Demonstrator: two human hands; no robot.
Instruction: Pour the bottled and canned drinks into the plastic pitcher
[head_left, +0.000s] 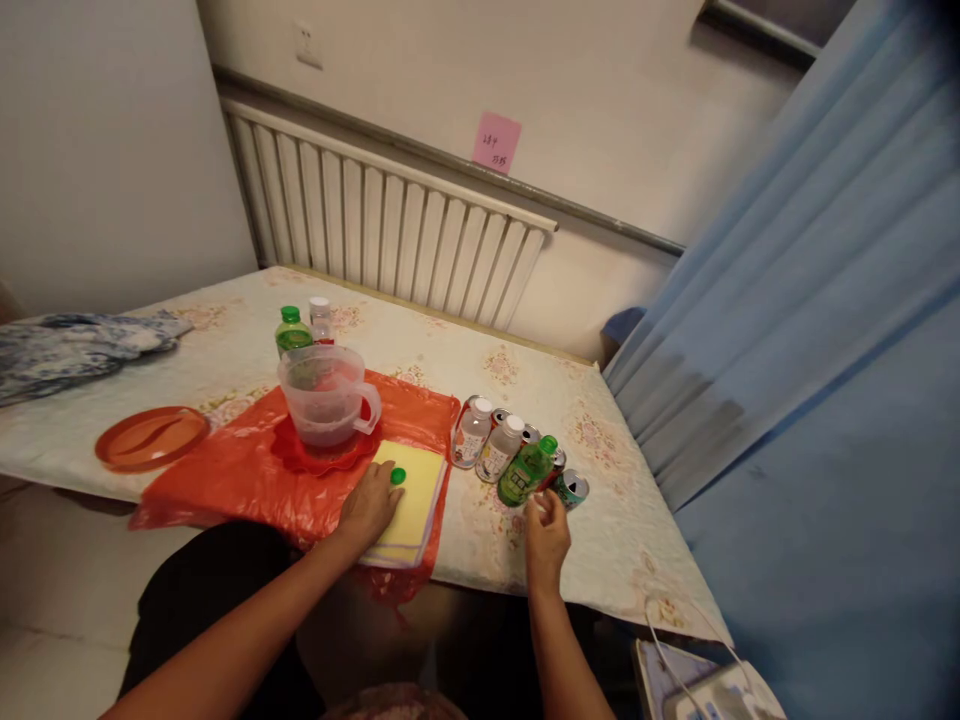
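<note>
My left hand (373, 505) rests on a stack of yellow paper (412, 500), its fingers apart beside a green cap (397, 477). To the right, my right hand (547, 535) is closed in a pinch just in front of an open green bottle (523, 476); what the fingertips hold, if anything, is too small to name. Two clear bottles with white caps, one nearer the middle (501, 450) and one at its left (472, 436), stand left of the green bottle. Several cans (572, 488) stand behind and beside them. A clear measuring jug (319, 405) stands on a red dish (292, 458).
Red plastic sheeting (217, 465) lies on the flowered tablecloth (630, 520). An orange lid (152, 438) is at the left, near a bunched cloth (82, 345). Behind the jug stand a green-capped bottle (292, 330) and a white-capped one (320, 315). A blue curtain (817, 400) hangs at the right.
</note>
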